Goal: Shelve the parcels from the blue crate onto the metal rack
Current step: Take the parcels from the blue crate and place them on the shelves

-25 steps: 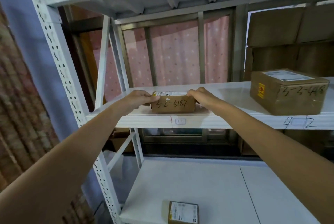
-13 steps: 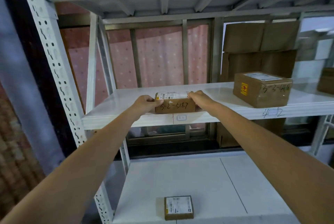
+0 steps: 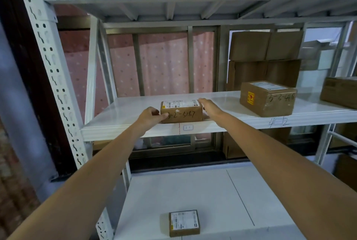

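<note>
A small brown parcel (image 3: pixel 182 111) marked "3-2-5187", with a white label on top, sits near the front edge of the white metal rack's middle shelf (image 3: pixel 123 123). My left hand (image 3: pixel 150 116) grips its left end, thumb against the front face. My right hand (image 3: pixel 209 107) lies against its right end, fingers reaching along the far side. The blue crate is not in view.
A bigger brown parcel (image 3: pixel 267 97) marked "3-3-4.." stands on the same shelf to the right, another box (image 3: pixel 340 91) at the far right edge. A flat small parcel (image 3: pixel 183 222) lies on the lower shelf. Stacked cardboard boxes (image 3: pixel 264 59) stand behind the rack. A perforated upright (image 3: pixel 52 69) is at left.
The view has pulled back and tilted up, so the rack looks farther away. Both hands stay on the ends of the small parcel, which rests in the same spot on the shelf.
</note>
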Demonstrator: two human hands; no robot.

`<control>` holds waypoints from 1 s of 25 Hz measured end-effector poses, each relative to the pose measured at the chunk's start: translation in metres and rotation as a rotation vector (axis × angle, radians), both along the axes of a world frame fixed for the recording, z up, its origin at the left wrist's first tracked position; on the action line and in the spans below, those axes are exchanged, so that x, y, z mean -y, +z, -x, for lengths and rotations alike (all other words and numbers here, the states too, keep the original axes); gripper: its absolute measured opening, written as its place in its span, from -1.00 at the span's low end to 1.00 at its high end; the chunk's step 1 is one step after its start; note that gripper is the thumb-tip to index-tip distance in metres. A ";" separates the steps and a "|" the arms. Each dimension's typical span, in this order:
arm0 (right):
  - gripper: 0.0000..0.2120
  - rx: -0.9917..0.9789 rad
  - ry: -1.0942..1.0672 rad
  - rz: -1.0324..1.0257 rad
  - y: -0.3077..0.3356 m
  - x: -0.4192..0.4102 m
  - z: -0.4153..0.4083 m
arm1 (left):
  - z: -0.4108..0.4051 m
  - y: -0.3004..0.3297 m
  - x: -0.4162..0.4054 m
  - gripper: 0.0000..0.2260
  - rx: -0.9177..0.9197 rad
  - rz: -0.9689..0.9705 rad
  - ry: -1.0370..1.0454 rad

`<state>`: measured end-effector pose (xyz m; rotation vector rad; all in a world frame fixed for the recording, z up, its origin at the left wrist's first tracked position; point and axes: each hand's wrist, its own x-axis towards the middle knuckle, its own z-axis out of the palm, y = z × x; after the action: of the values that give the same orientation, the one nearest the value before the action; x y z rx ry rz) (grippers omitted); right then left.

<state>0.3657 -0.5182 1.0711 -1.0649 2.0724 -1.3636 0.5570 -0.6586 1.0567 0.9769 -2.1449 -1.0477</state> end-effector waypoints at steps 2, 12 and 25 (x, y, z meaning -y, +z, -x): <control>-0.49 -0.026 -0.066 0.032 0.000 -0.011 0.003 | -0.007 0.010 -0.006 -0.56 -0.033 0.051 0.035; -0.76 -0.146 -0.242 0.154 -0.040 -0.138 0.012 | 0.067 0.030 -0.135 -0.70 -0.239 0.366 -0.255; -0.64 -0.080 -0.668 -0.105 -0.149 -0.496 0.105 | 0.209 -0.114 -0.399 -0.77 0.139 0.068 -0.616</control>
<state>0.2603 -0.0224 0.9222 -0.3851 2.6604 -1.4827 0.3484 -0.2594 0.9431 0.3575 -2.6588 -1.1902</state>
